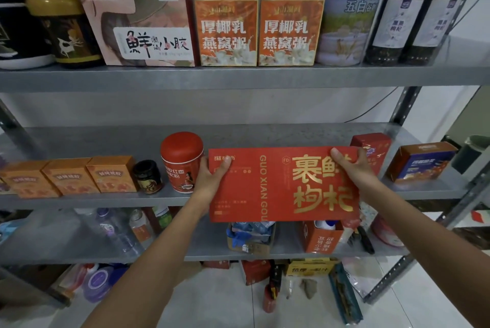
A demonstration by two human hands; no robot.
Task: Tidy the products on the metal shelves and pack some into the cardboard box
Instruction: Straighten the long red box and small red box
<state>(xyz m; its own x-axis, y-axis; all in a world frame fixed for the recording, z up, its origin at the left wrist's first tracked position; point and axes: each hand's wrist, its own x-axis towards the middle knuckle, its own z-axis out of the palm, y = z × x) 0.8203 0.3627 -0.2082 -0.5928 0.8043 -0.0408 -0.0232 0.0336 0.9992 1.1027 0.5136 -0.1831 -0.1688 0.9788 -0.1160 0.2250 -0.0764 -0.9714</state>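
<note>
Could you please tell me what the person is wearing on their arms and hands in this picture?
Nothing is worn that the view shows. The left hand and right hand are bare, with no gloves, rings or watch visible. The left forearm and right forearm are uncovered as far as the picture's edge, so no sleeve appears.

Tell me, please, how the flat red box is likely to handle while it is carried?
The flat red box is probably stiff: gripped only near its upper corners by the left hand and right hand, it shows no sag. It seems fairly light, since thumb-and-finger grips carry it. Its smooth printed face may be slippery.
</note>
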